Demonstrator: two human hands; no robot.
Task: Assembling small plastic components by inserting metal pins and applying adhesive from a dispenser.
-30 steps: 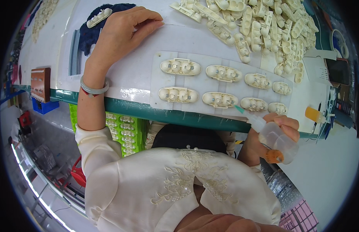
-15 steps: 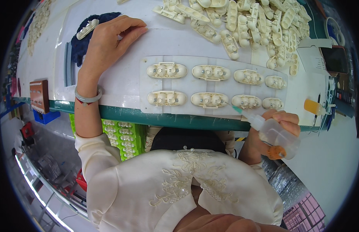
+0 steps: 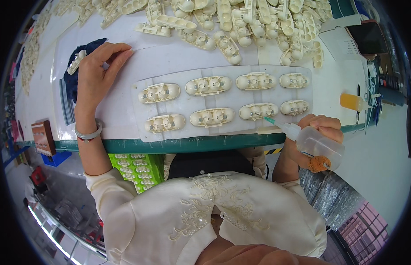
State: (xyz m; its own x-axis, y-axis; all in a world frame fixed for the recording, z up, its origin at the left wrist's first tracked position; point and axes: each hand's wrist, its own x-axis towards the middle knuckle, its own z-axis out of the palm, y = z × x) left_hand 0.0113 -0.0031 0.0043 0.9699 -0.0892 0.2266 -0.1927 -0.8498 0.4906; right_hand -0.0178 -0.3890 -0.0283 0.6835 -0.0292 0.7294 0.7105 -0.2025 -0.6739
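Near the front edge of the worktop (image 3: 214,144), your right hand (image 3: 322,125) grips the bottle (image 3: 315,141), probably light, squeezable, best held mid-body; your left hand (image 3: 98,66) is half-open, empty.

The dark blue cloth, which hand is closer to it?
Left. The left hand is just right of the dark blue cloth; the right hand is far off, past the right end of the white tray, holding a see-through bottle.

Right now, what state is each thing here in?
Right hand: closed around the clear bottle
Clear bottle: tilted, green tip over the white board
Left hand: loosely curled, nothing visible in it
White board: bearing eight cream parts
Blue cloth: crumpled, one cream part on it
Phone: screen dark
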